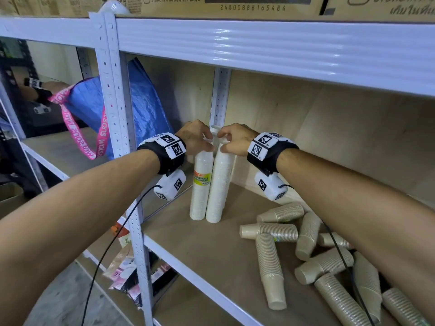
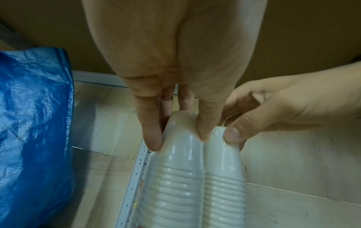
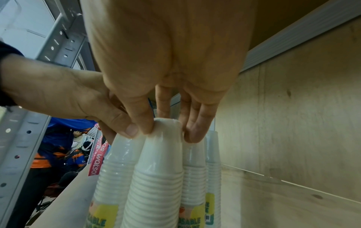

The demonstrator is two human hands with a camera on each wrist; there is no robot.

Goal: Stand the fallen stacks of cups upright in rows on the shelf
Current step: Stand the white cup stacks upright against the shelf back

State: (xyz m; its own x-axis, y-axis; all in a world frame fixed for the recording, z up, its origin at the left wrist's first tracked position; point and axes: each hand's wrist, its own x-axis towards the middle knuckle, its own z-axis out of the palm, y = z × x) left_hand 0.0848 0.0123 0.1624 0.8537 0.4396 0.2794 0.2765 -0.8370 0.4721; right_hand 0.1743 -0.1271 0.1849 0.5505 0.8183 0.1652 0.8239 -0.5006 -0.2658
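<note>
Blue woven bag [image 1: 143,107] with a pink strap [image 1: 101,137] stood at far left, about 9 o'clock from the hands, behind the white upright post [image 1: 117,118].

Left hand [image 1: 195,137] reached in, thumb and fingertips [image 2: 152,135] curled down and pinching the top of the left white cup stack [image 1: 200,189]. That stack was upright on the shelf board [image 1: 211,250], wrapped in clear film, with a yellow-green label [image 1: 201,179] on its side.

Touching it at 3 o'clock: the right white cup stack [image 1: 217,184], also upright. Right hand [image 1: 235,142] had it by the top, thumb on one side, fingers [image 3: 195,128] curled over the other. Both hands nearly met above the two stacks.

The right wrist view showed two more white stacks [image 3: 203,169] standing just behind, toward the back panel.

Further right, around 4 to 5 o'clock from the hands, the tan cup stacks [image 1: 313,255] lay on their sides in a jumble, crossing one another, well apart from the white ones. Right forearm passed over them.
</note>
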